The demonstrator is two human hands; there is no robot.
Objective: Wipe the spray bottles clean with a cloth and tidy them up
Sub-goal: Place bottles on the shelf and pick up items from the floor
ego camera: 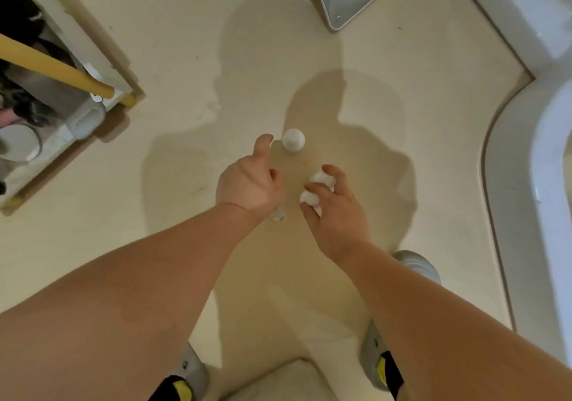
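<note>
My grey shoes stand nearest on the beige floor. Farther out, my left hand has its thumb out and its fingers curled downward. A small white piece shows under its wrist, and I cannot tell if I hold it. To its right, my right hand curls its fingers round two white rounded things, bottle tops or cloth, I cannot tell. Just beyond both hands a white spray bottle stands upright on the floor. Far left sits a cluttered rack.

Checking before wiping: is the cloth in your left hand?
No, the crumpled white cloth is bunched in the fingers of the right hand.
</note>
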